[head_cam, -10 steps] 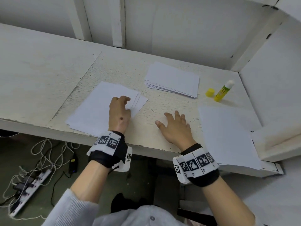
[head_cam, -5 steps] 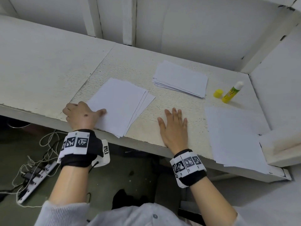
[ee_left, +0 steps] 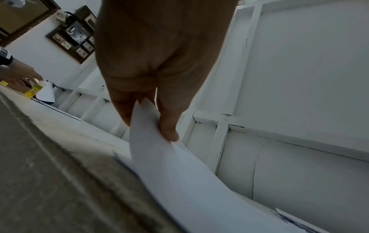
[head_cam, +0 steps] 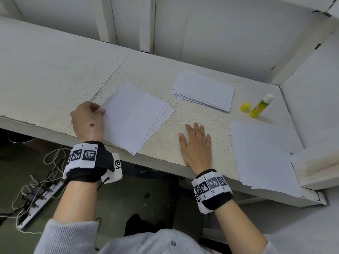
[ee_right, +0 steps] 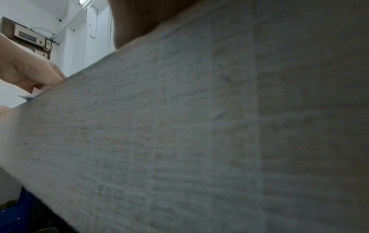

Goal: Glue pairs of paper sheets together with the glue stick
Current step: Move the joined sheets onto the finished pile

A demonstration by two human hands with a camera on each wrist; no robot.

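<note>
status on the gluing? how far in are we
Done: can't confirm any glued pair; the sheets at the right may be finished ones. The glue stick stands uncapped, its yellow cap beside it.
In hand: the left hand pinches the top sheet of the near pile by its corner. The right hand lies flat on the desk.
Left: the far stack lies untouched.

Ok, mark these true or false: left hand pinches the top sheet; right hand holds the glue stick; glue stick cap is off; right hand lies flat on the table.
1. The left hand pinches the top sheet: true.
2. The right hand holds the glue stick: false, it stands alone on the table.
3. The yellow cap is off: true, beside the stick.
4. The right hand lies flat on the table: true.
</note>
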